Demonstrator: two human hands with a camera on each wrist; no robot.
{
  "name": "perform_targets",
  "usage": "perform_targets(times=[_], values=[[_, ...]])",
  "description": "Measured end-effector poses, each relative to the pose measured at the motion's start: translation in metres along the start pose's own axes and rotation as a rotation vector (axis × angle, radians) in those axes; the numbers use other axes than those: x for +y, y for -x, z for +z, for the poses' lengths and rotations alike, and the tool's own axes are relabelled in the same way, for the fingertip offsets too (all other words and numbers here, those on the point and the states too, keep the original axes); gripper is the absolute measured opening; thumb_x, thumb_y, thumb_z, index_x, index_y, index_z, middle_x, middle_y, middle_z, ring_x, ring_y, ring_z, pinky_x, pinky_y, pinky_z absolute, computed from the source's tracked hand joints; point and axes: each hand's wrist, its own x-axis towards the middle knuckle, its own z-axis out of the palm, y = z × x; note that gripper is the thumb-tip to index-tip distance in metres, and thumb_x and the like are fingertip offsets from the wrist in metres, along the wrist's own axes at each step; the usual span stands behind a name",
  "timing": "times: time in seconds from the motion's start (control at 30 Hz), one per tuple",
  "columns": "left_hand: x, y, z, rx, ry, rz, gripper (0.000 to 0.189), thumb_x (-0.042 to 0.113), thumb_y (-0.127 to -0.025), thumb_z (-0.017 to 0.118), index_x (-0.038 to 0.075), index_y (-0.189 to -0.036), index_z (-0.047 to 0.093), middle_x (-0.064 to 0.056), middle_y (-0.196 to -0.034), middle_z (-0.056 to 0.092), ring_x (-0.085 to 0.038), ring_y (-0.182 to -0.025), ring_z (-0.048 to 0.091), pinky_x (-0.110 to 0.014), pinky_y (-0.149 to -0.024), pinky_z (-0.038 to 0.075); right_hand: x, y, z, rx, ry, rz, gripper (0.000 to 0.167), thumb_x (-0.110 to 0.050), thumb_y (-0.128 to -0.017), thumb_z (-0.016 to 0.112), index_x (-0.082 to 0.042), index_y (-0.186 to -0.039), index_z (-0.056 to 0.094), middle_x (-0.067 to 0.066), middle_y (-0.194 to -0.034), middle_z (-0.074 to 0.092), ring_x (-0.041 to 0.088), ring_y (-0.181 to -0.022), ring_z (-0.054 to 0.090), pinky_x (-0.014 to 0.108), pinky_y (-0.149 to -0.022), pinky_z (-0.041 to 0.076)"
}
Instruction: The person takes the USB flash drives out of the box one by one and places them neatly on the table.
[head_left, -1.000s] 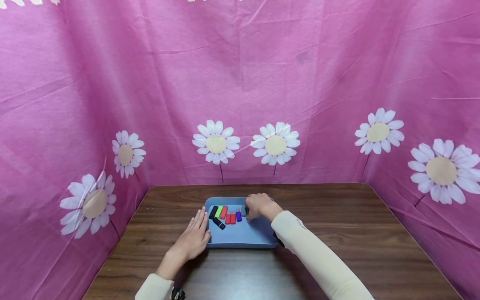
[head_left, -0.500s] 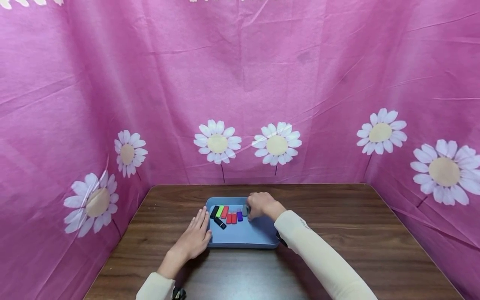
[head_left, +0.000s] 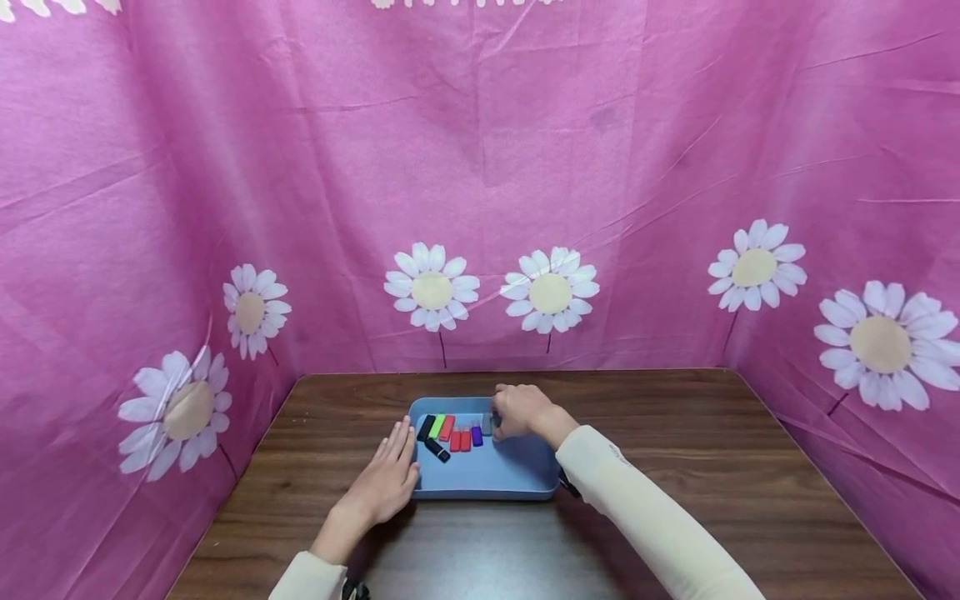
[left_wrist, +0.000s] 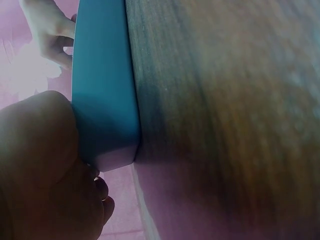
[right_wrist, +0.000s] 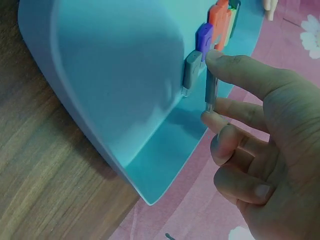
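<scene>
My right hand (head_left: 521,412) is over the back right of a blue tray (head_left: 487,482). In the right wrist view its thumb and fingertips pinch a slim grey USB flash drive (right_wrist: 211,89) with a clear end, held on its long axis. Beside it a second grey USB flash drive (right_wrist: 191,71) lies in the tray. My left hand (head_left: 382,479) rests along the tray's left side, fingers straight; the left wrist view shows its palm (left_wrist: 40,165) against the tray wall (left_wrist: 105,85).
To the left in the tray lie a purple drive (head_left: 476,436), two short red ones (head_left: 461,439), a longer red one (head_left: 447,427), a green one (head_left: 437,427) and black ones (head_left: 437,450). The brown wooden table (head_left: 675,467) meets a pink flowered curtain (head_left: 480,167).
The right wrist and sleeve have shifted slightly to the right, while its fingers stay near the grey drives. The left hand and the tray have kept their places.
</scene>
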Motion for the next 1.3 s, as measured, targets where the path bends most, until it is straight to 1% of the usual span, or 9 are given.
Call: perform_targets(times=[0.23, 0.37, 0.47, 0.5, 0.57, 0.63, 0.87, 1.1, 1.3], values=[[0.001, 0.001, -0.004, -0.036, -0.027, -0.022, 0.065, 0.027, -0.114, 0.044, -0.005, -0.166, 0.025, -0.020, -0.179, 0.014, -0.039, -0.166, 0.015, -0.057, -0.134, 0.022, -0.001, 0.006, -0.005, 0.018, -0.001, -0.021, 0.037, -0.042, -0.082, 0.091, -0.017, -0.107, 0.081, 0.000, -0.103, 0.066, 0.014, -0.071, 0.056, 0.036, -0.068, 0.056], [-0.002, 0.002, -0.005, -0.041, -0.045, -0.026, 0.064, 0.030, -0.114, 0.044, -0.002, -0.167, 0.027, -0.016, -0.179, 0.016, -0.036, -0.167, 0.016, -0.054, -0.134, 0.023, 0.000, 0.010, -0.008, 0.033, -0.002, -0.023, 0.043, -0.042, -0.084, 0.090, -0.016, -0.117, 0.081, 0.004, -0.118, 0.070, 0.014, -0.070, 0.056, 0.036, -0.070, 0.057], [-0.003, 0.002, -0.006, -0.035, -0.046, -0.019, 0.064, 0.029, -0.113, 0.046, -0.003, -0.166, 0.029, -0.017, -0.179, 0.018, -0.036, -0.166, 0.018, -0.055, -0.134, 0.023, 0.001, 0.012, -0.011, 0.033, -0.002, -0.026, 0.044, -0.042, -0.086, 0.088, -0.016, -0.121, 0.080, 0.003, -0.117, 0.069, 0.014, -0.069, 0.056, 0.033, -0.069, 0.057], [-0.003, 0.002, -0.006, -0.037, -0.050, -0.017, 0.064, 0.028, -0.113, 0.045, -0.003, -0.166, 0.028, -0.017, -0.179, 0.018, -0.037, -0.166, 0.018, -0.055, -0.134, 0.023, 0.002, 0.013, -0.012, 0.035, -0.006, -0.029, 0.044, -0.042, -0.086, 0.088, -0.016, -0.120, 0.080, 0.002, -0.114, 0.068, 0.013, -0.069, 0.056, 0.033, -0.068, 0.056], [-0.003, 0.003, -0.006, -0.029, -0.048, -0.009, 0.063, 0.027, -0.113, 0.046, -0.004, -0.165, 0.029, -0.019, -0.178, 0.019, -0.038, -0.166, 0.019, -0.057, -0.133, 0.024, 0.003, 0.015, -0.014, 0.036, -0.009, -0.035, 0.042, -0.043, -0.086, 0.088, -0.017, -0.119, 0.081, 0.000, -0.108, 0.065, 0.013, -0.068, 0.055, 0.031, -0.066, 0.055], [-0.003, 0.003, -0.007, -0.026, -0.051, -0.006, 0.062, 0.026, -0.113, 0.046, -0.005, -0.165, 0.030, -0.020, -0.178, 0.019, -0.039, -0.166, 0.019, -0.056, -0.133, 0.024, 0.004, 0.017, -0.016, 0.047, -0.017, -0.043, 0.041, -0.042, -0.086, 0.089, -0.016, -0.117, 0.081, -0.001, -0.106, 0.064, 0.013, -0.068, 0.055, 0.032, -0.065, 0.054], [-0.003, 0.004, -0.006, 0.000, -0.047, 0.014, 0.060, 0.023, -0.113, 0.046, -0.006, -0.164, 0.032, -0.020, -0.177, 0.022, -0.039, -0.165, 0.022, -0.056, -0.133, 0.026, 0.012, 0.024, -0.020, 0.110, -0.005, -0.080, 0.037, -0.041, -0.083, 0.090, -0.018, -0.110, 0.080, -0.002, -0.105, 0.065, 0.013, -0.064, 0.054, 0.033, -0.059, 0.051], [-0.003, 0.003, -0.004, -0.001, -0.047, 0.015, 0.061, 0.023, -0.113, 0.046, -0.006, -0.164, 0.031, -0.020, -0.177, 0.022, -0.038, -0.165, 0.022, -0.056, -0.133, 0.025, 0.017, 0.035, -0.023, 0.133, -0.023, -0.088, 0.042, -0.040, -0.084, 0.090, -0.015, -0.116, 0.080, -0.001, -0.104, 0.065, 0.013, -0.062, 0.053, 0.033, -0.058, 0.049], [-0.006, 0.000, -0.003, -0.005, -0.052, 0.009, 0.062, 0.025, -0.113, 0.045, -0.005, -0.165, 0.029, -0.020, -0.178, 0.019, -0.038, -0.165, 0.020, -0.055, -0.134, 0.024, 0.025, 0.041, -0.025, 0.153, -0.029, -0.084, 0.044, -0.040, -0.083, 0.091, -0.015, -0.117, 0.080, -0.001, -0.101, 0.063, 0.013, -0.061, 0.051, 0.031, -0.058, 0.048]])
